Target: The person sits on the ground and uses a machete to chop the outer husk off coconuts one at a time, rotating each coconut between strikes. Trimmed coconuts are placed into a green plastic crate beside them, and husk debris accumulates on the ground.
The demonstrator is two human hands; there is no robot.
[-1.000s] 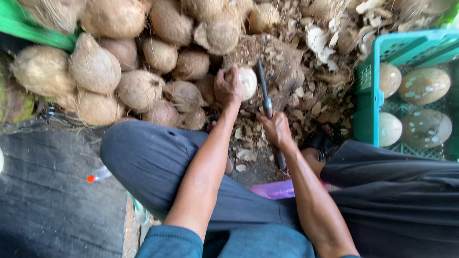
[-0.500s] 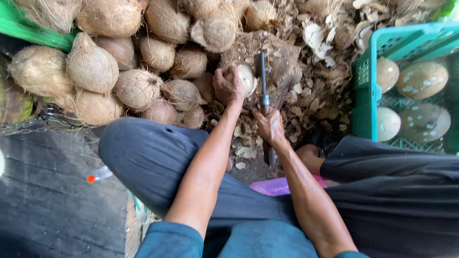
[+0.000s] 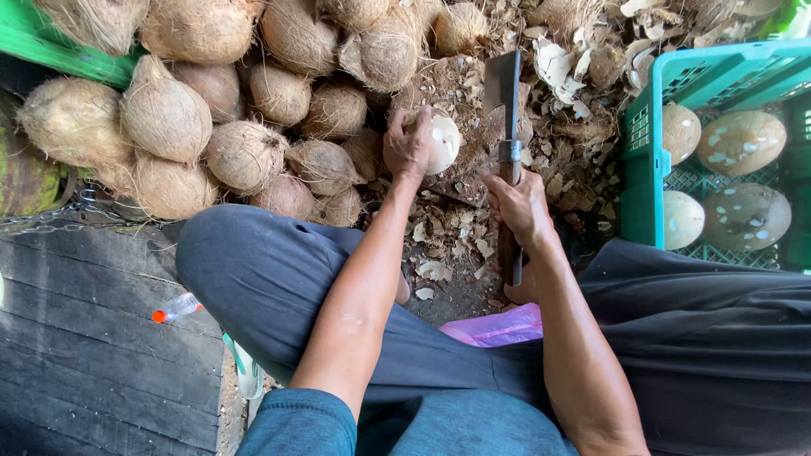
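Pink plastic bag (image 3: 498, 325) btwn legs.

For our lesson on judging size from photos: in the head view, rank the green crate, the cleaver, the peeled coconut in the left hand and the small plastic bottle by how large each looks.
1. Green crate, partly cut off by the frame
2. Cleaver
3. Peeled coconut, partly covered by the left hand
4. Plastic bottle, partly hidden by the knee, so unsure

rough fibrous husks (image 3: 165, 114); smooth pale peeled coconut (image 3: 441, 143); dull metal blade (image 3: 503, 83); wooden handle (image 3: 508, 245); green plastic crate (image 3: 646, 169).
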